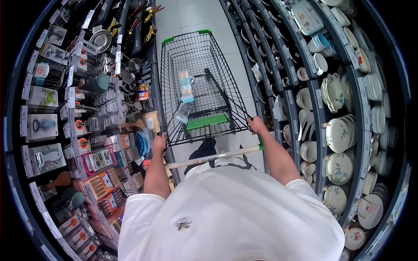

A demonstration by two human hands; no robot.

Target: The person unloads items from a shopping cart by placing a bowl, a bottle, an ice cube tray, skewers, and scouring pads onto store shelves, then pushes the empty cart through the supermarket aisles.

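A black wire shopping cart (226, 78) with green corner pieces stands in front of me. My right hand (257, 125) is closed around the frame at its right rear corner. At the left rear corner, my left hand (160, 142) is closed on the cart's edge, its fingers mostly hidden. The pale handlebar (209, 157) runs between my forearms, close to my body, with neither hand on it. Inside the basket lie a clear pack of light sticks (186, 83) with a blue label and a crumpled clear plastic packet (183, 113). A green panel (207, 122) spans the basket's near end.
Shelves of packaged kitchen tools (42, 126) and hanging utensils line the left side, close to my left arm. Stacked plates (339, 167), bowls (308, 151) and white spoons (303, 122) fill the right shelves. Pale tiled floor (202, 15) continues beyond the cart between the shelves.
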